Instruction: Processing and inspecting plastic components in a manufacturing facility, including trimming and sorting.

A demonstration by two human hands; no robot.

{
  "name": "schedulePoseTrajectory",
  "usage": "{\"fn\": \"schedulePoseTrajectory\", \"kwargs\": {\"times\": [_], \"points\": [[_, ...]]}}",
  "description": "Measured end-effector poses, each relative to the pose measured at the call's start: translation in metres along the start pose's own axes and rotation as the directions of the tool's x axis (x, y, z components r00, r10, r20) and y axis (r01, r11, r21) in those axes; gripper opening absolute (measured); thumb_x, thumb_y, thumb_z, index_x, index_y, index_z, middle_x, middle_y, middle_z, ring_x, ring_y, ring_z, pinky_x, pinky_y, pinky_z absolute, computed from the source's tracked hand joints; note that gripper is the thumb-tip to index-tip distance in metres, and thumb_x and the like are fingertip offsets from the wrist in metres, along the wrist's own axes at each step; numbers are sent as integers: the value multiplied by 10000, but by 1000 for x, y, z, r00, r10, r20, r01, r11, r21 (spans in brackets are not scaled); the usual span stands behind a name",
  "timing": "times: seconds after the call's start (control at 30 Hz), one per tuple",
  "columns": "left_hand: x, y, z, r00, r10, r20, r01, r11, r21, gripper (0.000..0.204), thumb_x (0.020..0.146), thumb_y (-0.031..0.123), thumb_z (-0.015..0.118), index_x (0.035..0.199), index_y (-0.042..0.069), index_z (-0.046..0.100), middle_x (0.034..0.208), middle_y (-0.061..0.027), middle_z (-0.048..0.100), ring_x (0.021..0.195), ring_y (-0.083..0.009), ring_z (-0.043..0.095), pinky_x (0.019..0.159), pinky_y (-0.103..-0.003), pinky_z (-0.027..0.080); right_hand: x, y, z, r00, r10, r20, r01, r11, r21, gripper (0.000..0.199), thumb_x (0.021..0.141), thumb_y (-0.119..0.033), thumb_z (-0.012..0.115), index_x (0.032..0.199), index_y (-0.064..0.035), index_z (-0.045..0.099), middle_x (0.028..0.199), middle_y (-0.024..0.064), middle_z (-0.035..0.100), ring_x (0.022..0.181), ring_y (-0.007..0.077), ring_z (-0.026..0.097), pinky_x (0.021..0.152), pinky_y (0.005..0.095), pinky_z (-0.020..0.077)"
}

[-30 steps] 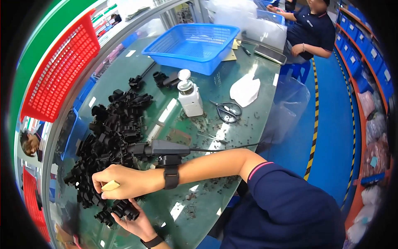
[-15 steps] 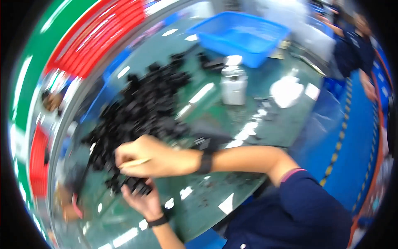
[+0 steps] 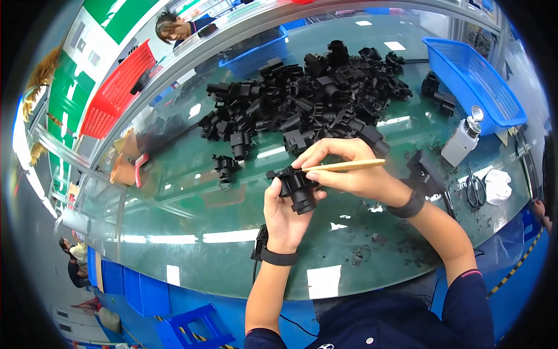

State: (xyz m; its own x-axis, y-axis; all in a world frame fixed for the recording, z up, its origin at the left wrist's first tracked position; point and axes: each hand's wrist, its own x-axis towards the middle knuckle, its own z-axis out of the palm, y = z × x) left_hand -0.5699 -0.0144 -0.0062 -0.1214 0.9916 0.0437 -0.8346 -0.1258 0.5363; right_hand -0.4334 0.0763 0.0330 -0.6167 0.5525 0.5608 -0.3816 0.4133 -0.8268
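Note:
My left hand is closed around a black molded plastic part with a round tube-like end. It holds the part tilted above the green tabletop. My right hand pinches a slim tan stick, apparently wooden, whose narrow end reaches the top of the part. The fingertips of that hand rest at or against the part's upper edge. Beyond my hands spreads a large heap of similar black parts. One loose part lies left of the heap's near edge.
At the right stand a blue basket, a silver-topped white bottle, black scissors and crumpled white material. Dark scraps dot the near tabletop. A metal frame rail borders the far left side. A person is beyond it.
The whole view has swung and sharpened, so heap and basket now sit farther right. Both hands still hold the part and the stick, close together.

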Motion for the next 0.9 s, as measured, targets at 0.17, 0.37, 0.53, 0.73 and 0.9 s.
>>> {"fn": "schedulePoseTrajectory", "kwargs": {"times": [0.17,0.37,0.53,0.73,0.9], "points": [[2,0,2,999,-24,-24,24,1000,-2,436,827,358,512,1085,7,486,1020,-128,551,903,-242,559,735,-386,512,-1,0,-1,998,-10,63,18,993,-118,64,754,-16,609,803,13,579,893,125,640,746,151,619,652,267,508],[1,1,2,999,-46,-30,45,999,-24,434,827,356,509,1090,11,489,1037,-140,547,931,-243,551,743,-395,507,1,0,0,996,-37,75,44,995,-91,77,772,-35,600,809,25,568,879,116,634,656,101,613,541,231,518],[0,3,3,999,-30,26,31,999,-11,444,835,357,493,1111,9,475,1064,-145,537,951,-243,548,758,-399,504,1,3,0,995,-85,56,87,996,-27,72,773,-27,600,806,27,565,883,115,632,655,99,607,549,225,514],[-1,1,5,999,-4,35,1,996,84,447,846,347,474,1135,8,448,1060,-137,535,958,-240,548,778,-396,502,-1,0,-2,996,-8,94,11,999,-38,84,773,-23,603,813,34,556,904,119,623,650,96,597,538,217,505],[-1,1,5,1000,18,25,-21,990,142,468,823,325,496,1165,18,409,1065,-132,523,954,-244,551,790,-392,497,-2,7,2,983,-165,82,180,954,-238,82,754,-18,608,773,16,536,811,111,605,738,158,610,608,269,493]]}}
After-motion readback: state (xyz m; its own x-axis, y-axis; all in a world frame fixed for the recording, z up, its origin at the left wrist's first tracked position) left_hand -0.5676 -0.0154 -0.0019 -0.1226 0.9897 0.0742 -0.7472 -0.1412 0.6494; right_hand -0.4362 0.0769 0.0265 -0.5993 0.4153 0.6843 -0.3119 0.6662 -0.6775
